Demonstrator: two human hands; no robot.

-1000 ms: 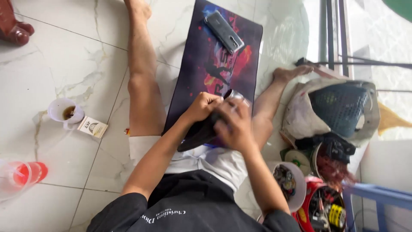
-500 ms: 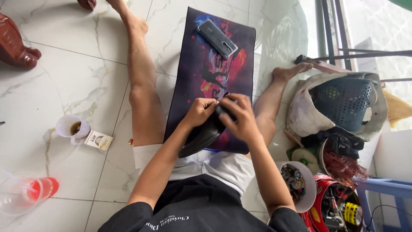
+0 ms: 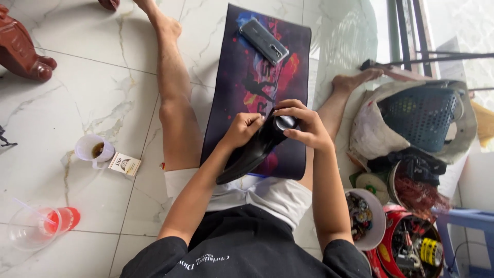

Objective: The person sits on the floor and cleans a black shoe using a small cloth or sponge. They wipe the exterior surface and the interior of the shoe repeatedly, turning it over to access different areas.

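I sit on a tiled floor with my legs spread around a dark, colourful mat (image 3: 242, 103). My left hand (image 3: 243, 128) grips the side of a black curved device (image 3: 252, 152) held over the mat's near end. My right hand (image 3: 303, 126) closes over its round upper end (image 3: 284, 123), fingers wrapped around it. A grey phone (image 3: 264, 40) lies face down at the mat's far end.
At left stand a white cup (image 3: 91, 149), a small carton (image 3: 124, 164) and a plastic cup of red drink (image 3: 43, 222). At right are a blue basket (image 3: 419, 116) in a bag, a bowl of small parts (image 3: 363, 216) and a red container of tools (image 3: 411, 247).
The view has shifted and the scene sits slightly lower in the picture. Both hands stay on the black device, and the right fingers have shifted around its round end.
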